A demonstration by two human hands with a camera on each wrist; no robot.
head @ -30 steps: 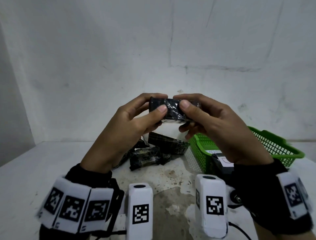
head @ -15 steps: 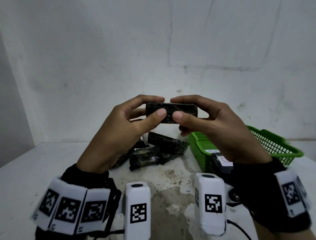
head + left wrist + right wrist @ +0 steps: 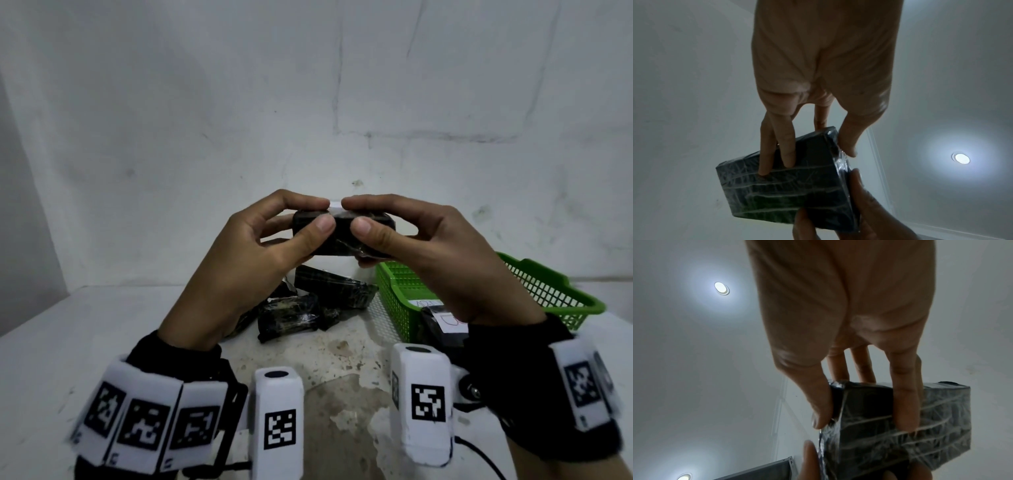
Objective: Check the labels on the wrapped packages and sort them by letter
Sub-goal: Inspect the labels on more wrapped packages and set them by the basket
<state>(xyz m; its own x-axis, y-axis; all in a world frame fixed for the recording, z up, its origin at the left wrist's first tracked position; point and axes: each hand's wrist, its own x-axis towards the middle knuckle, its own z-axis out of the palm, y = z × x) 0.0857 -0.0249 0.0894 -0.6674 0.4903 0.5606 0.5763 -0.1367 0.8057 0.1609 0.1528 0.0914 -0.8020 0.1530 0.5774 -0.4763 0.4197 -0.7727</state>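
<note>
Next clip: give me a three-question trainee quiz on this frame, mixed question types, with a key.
1. True or false: only the left hand holds the raised wrapped package.
2. The green basket lies to which side of the pile of wrapped packages on the table: A) the person's left, B) the person's right?
3. What already lies in the basket?

Key
1. False; the right hand pinches it too.
2. B.
3. A wrapped package with a white label; its letter is partly hidden.

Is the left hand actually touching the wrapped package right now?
Touching. The left wrist view shows the left hand with fingertips flat on the wrapped package and thumb on its edge.
</note>
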